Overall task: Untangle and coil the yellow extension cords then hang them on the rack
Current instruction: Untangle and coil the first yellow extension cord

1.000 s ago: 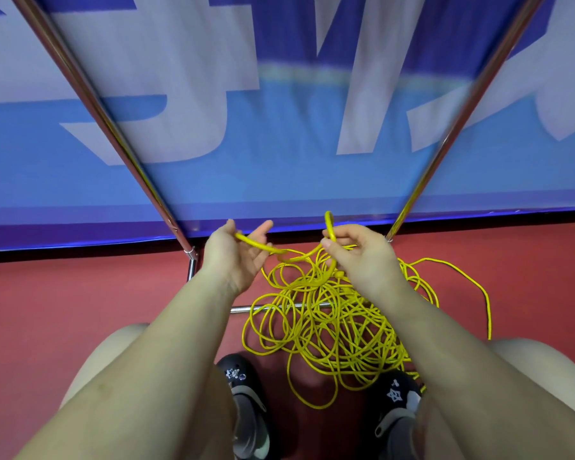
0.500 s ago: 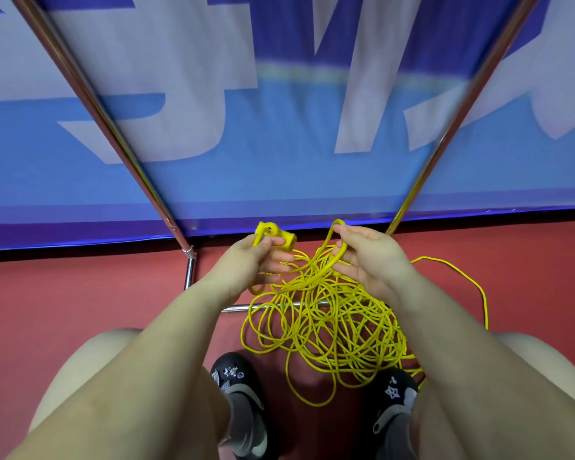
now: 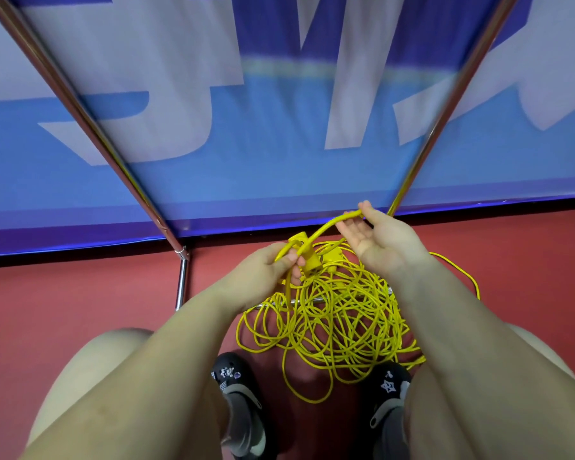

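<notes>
Head view: the left hand (image 3: 266,273) is curled round a bend of yellow cord just below a yellow plug block (image 3: 307,257), thumb and fingers closed on the strand so it loops up and over the knuckles. The right hand (image 3: 384,242) lies palm up with fingers mostly straight; one stretch of the same cord (image 3: 332,224) arches from the left grip to the right fingertips, where it seems pinched lightly between thumb and forefinger, though how firmly cannot be told.

Directly beneath both hands, the tangled extension cords (image 3: 329,320) sit heaped on the red floor (image 3: 80,293), spreading down toward the two dark shoes (image 3: 236,393) and draping over the low crossbar of the metal rack (image 3: 181,277), whose uprights rise past either hand.

The likely trouble: drawing the held strand outward while loops below cross it would cinch a knot tighter. Strands lying over the crossbar could snag there, and the loose right-hand hold may let the strand slip back into the heap.
</notes>
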Action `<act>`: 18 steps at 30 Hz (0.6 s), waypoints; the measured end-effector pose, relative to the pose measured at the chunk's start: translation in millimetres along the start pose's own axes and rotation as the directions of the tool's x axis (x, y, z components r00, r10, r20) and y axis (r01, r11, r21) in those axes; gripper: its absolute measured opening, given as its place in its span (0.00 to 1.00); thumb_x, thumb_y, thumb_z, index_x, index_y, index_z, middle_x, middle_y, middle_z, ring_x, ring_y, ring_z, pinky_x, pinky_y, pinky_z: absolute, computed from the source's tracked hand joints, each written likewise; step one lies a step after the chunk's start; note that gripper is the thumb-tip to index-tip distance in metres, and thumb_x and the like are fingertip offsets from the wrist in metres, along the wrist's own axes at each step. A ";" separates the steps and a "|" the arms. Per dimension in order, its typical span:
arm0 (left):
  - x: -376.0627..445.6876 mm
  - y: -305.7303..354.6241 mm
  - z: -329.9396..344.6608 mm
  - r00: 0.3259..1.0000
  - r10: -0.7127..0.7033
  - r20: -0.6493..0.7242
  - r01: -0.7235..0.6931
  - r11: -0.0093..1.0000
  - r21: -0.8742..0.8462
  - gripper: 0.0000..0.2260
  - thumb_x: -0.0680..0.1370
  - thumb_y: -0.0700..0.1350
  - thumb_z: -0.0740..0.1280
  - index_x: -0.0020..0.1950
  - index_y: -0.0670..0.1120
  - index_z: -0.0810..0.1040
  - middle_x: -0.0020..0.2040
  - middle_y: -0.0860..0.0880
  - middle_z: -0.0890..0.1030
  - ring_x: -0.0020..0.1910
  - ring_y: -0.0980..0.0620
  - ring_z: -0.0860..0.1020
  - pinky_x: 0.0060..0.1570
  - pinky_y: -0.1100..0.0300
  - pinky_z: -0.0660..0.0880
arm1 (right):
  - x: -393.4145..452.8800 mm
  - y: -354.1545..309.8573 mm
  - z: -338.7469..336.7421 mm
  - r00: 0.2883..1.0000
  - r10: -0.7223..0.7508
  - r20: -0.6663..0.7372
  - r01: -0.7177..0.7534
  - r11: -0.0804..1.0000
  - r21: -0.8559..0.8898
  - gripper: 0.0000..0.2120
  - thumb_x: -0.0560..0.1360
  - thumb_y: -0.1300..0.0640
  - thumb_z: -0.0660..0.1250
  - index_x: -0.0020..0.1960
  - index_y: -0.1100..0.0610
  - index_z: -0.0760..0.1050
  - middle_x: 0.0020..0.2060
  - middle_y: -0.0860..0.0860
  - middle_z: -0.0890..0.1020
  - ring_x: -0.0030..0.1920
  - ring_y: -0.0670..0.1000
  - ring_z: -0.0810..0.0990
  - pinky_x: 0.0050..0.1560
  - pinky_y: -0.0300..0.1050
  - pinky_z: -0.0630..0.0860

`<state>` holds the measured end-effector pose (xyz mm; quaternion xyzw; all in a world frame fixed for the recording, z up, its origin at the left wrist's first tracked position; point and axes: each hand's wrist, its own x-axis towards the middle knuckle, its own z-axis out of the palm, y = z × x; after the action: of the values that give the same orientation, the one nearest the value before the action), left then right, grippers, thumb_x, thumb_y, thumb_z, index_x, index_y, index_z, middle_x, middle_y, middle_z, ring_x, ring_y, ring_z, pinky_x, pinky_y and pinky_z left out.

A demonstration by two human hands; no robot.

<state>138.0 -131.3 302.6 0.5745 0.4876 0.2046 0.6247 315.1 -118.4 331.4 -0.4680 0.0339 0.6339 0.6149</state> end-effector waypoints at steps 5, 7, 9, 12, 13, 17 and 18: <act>3.3 1.0 -2.9 0.996 -0.009 -0.088 -0.001 0.994 -0.110 0.11 0.84 0.44 0.53 0.46 0.45 0.71 0.39 0.48 0.77 0.33 0.57 0.80 0.33 0.60 0.76 | -2.5 12.1 -5.6 0.982 -0.007 0.190 0.092 0.892 -0.442 0.09 0.80 0.57 0.59 0.59 0.57 0.70 0.51 0.56 0.78 0.50 0.53 0.78 0.50 0.47 0.76; 4.2 1.5 -6.3 0.992 -0.050 -0.118 0.025 0.978 -0.205 0.11 0.84 0.44 0.52 0.46 0.45 0.71 0.40 0.48 0.77 0.33 0.55 0.81 0.32 0.59 0.78 | -8.3 20.5 -7.2 0.960 -0.023 0.280 0.218 0.690 -0.691 0.11 0.80 0.56 0.59 0.61 0.58 0.72 0.47 0.54 0.80 0.43 0.47 0.79 0.43 0.37 0.77; 3.8 3.5 -8.8 0.987 -0.085 -0.134 0.041 0.954 -0.296 0.11 0.84 0.44 0.52 0.46 0.44 0.71 0.40 0.47 0.78 0.32 0.54 0.82 0.30 0.60 0.79 | -13.7 29.4 -10.3 0.921 0.009 0.390 0.358 0.377 -0.854 0.11 0.79 0.55 0.60 0.58 0.59 0.74 0.45 0.52 0.80 0.39 0.44 0.78 0.38 0.31 0.74; 4.0 5.5 -16.3 0.977 -0.123 -0.176 0.041 0.911 -0.410 0.11 0.84 0.45 0.53 0.46 0.44 0.71 0.40 0.46 0.79 0.31 0.53 0.82 0.31 0.59 0.80 | -18.7 44.8 -21.2 0.858 0.227 0.461 0.483 -0.052 -0.874 0.13 0.78 0.52 0.62 0.51 0.61 0.77 0.40 0.52 0.76 0.40 0.48 0.73 0.42 0.41 0.71; 4.5 5.3 -19.9 0.972 -0.130 -0.193 0.033 0.899 -0.437 0.11 0.84 0.45 0.53 0.46 0.45 0.71 0.40 0.46 0.79 0.31 0.52 0.82 0.32 0.58 0.80 | -20.1 49.1 -24.2 0.846 0.289 0.449 0.499 -0.127 -0.857 0.13 0.78 0.51 0.62 0.49 0.62 0.76 0.37 0.52 0.73 0.39 0.48 0.70 0.40 0.42 0.68; 4.6 5.1 -32.8 0.961 -0.159 -0.225 0.007 0.832 -0.555 0.12 0.83 0.47 0.53 0.46 0.45 0.71 0.36 0.47 0.83 0.31 0.51 0.83 0.32 0.59 0.80 | -21.7 55.5 -24.8 0.841 0.260 0.475 0.518 -0.126 -0.846 0.09 0.78 0.54 0.64 0.39 0.51 0.70 0.32 0.48 0.72 0.33 0.46 0.68 0.35 0.39 0.66; 3.8 5.5 -34.9 0.963 -0.164 -0.215 0.007 0.810 -0.586 0.12 0.83 0.47 0.53 0.46 0.45 0.72 0.34 0.47 0.84 0.32 0.51 0.83 0.32 0.59 0.80 | -21.3 54.7 -24.0 0.845 0.229 0.484 0.514 -0.098 -0.852 0.05 0.77 0.55 0.64 0.42 0.51 0.72 0.35 0.50 0.75 0.34 0.46 0.70 0.38 0.41 0.69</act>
<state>111.9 -108.7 311.0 0.3028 0.5038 0.3871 0.7104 279.9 -162.4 302.3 -0.5838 -0.6527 0.4674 0.1210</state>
